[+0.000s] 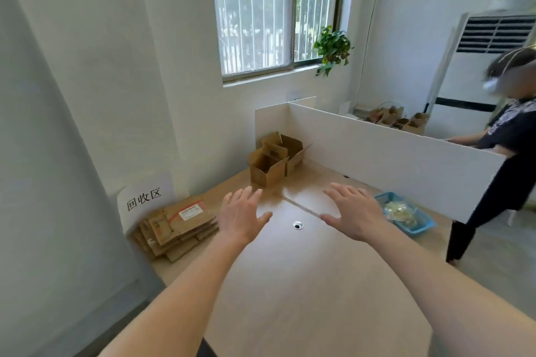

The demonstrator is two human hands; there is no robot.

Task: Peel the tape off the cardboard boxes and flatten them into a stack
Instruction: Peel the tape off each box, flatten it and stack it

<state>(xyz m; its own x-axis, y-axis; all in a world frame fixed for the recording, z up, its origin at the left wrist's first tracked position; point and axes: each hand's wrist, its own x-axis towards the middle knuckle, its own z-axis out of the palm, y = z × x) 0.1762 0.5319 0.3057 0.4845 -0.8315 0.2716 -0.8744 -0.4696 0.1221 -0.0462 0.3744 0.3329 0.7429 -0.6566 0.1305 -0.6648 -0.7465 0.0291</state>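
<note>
Two brown open-topped cardboard boxes (274, 158) at twelve o'clock, untouched; flattened brown cardboard stack (177, 226) at nine. Left hand (242, 213), right hand (352, 213) spread, holding nothing. Risk: nudging stack off table edge; snagging nested boxes.

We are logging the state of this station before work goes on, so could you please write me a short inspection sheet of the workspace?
Surface: wooden desk with a round grommet hole, bounded by a white partition.
Job's things: open cardboard boxes upright at the far end; flattened stack at the left edge, below a paper sign.
Clutter: blue tray of crumpled clear material at the right.
Hands: left hand and right hand open, spread above the desk, holding nothing.
Cables: nothing seen.
Surroundings: window, potted plant, standing air conditioner, another person beyond the partition.
</note>
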